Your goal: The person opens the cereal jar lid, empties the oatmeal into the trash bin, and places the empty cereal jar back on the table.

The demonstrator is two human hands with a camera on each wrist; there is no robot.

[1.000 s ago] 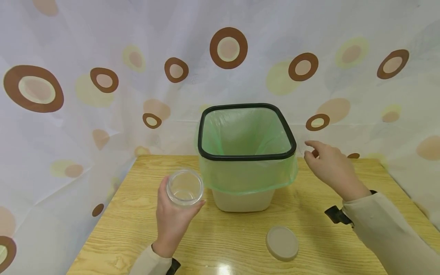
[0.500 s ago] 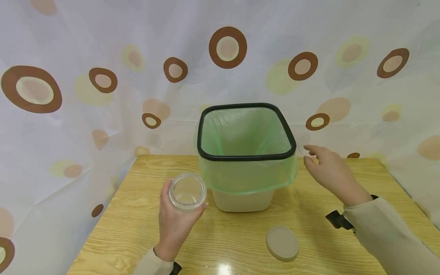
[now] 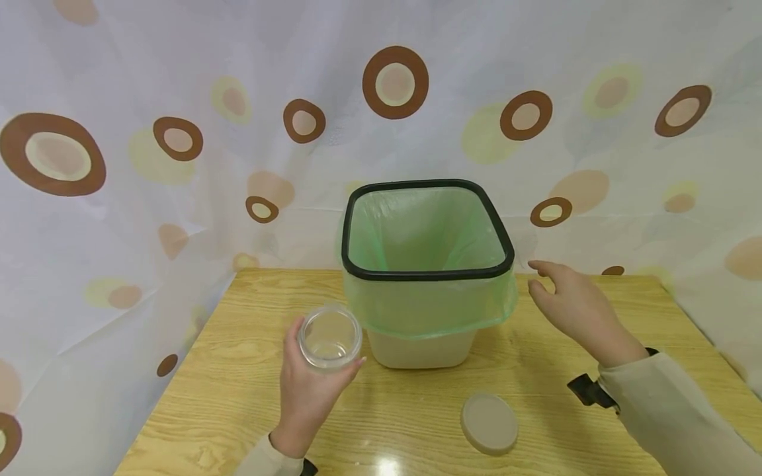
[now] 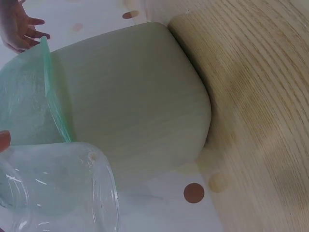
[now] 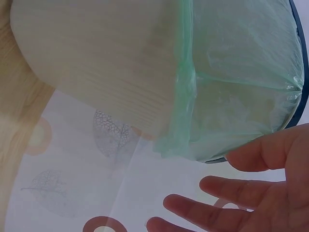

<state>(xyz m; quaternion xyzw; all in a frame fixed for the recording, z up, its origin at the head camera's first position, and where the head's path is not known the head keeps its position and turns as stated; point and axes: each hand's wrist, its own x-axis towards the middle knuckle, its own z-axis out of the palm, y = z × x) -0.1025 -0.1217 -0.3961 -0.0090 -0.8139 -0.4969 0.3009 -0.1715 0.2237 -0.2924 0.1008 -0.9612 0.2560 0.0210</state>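
Note:
My left hand (image 3: 311, 400) grips a clear, see-through jar (image 3: 330, 336), mouth up, to the left of the bin; the jar has no lid on it and nothing shows inside. In the left wrist view the jar (image 4: 58, 188) is large in the lower left corner, in front of the bin's pale side. My right hand (image 3: 577, 311) hangs in the air at the bin's right, fingers extended and holding nothing. The right wrist view has its spread fingers (image 5: 212, 210) close to the green bag. A round beige lid (image 3: 489, 423) lies on the table, front right of the bin.
A pale bin (image 3: 417, 350) with a black rim (image 3: 428, 274) and a green bag liner (image 3: 428, 307) folded over it stands at the middle of the wooden table (image 3: 250, 350). Behind and beside it hangs a white sheet (image 3: 333, 53) printed with brown rings.
My left hand has shifted slightly right and nearer to me with the jar. The right hand has sunk a little, its thumb and fingers now farther apart. Lid and bin stay put.

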